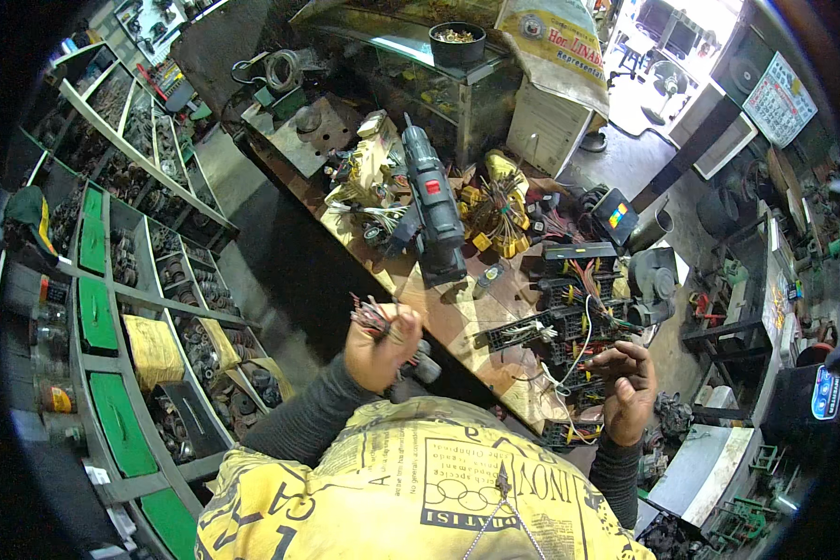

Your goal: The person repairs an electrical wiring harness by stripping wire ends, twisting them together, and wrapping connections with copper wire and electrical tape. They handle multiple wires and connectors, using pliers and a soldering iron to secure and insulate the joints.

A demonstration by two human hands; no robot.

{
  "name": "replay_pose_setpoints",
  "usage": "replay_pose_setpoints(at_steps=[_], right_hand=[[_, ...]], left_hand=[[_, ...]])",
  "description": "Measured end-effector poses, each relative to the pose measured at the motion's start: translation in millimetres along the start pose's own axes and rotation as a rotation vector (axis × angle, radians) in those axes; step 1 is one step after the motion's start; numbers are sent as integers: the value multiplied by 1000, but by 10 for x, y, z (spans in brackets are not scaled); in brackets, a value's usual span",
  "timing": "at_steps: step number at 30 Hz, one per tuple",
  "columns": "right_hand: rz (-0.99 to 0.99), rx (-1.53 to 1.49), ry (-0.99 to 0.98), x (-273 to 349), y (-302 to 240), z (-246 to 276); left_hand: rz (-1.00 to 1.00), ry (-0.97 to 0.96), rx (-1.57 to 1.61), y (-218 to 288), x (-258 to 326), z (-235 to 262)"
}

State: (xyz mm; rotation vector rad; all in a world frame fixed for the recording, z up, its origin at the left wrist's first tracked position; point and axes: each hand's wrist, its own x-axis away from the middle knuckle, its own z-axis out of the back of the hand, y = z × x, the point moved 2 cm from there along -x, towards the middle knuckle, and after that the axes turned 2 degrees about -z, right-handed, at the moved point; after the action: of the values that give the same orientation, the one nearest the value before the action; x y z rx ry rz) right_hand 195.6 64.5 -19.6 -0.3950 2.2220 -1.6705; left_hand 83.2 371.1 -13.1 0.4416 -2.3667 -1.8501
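Observation:
My left hand (387, 353) is raised in front of the bench's near edge, its fingers closed round a bundle of cut wires (370, 319); the wire ends stick out past the fingers. On the right, my right hand (629, 399) hovers beside several black connector blocks (525, 332) with coloured wires. Its fingers are bent but apart, and I see nothing held in it. A thin white wire (585, 341) loops over the blocks, close to that hand. Farther back on the wooden bench lies a grey cordless drill (429, 201).
Yellow connectors with wires (502, 215) and a pale wiring bundle (373, 159) flank the drill. A black round pan (457, 43) sits on a glass case behind. Shelves with green drawers (121, 420) hold metal parts at left. A metal rack (770, 308) stands at right.

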Motion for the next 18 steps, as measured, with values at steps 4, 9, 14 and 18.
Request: replay_pose_setpoints(at_steps=[4, 9, 14, 18], right_hand=[[74, 28, 112, -156, -18, -345], [250, 129, 72, -490, 59, -1206], [391, 110, 50, -909, 390, -2259], [201, 128, 74, -1260, 689, -2985]], left_hand=[[-125, 128, 23, 239, -239, 660], [-204, 313, -94, 438, -832, 1804], [-147, 183, -154, 510, -1548, 2967], [15, 13, -25, 577, -1925, 3400]])
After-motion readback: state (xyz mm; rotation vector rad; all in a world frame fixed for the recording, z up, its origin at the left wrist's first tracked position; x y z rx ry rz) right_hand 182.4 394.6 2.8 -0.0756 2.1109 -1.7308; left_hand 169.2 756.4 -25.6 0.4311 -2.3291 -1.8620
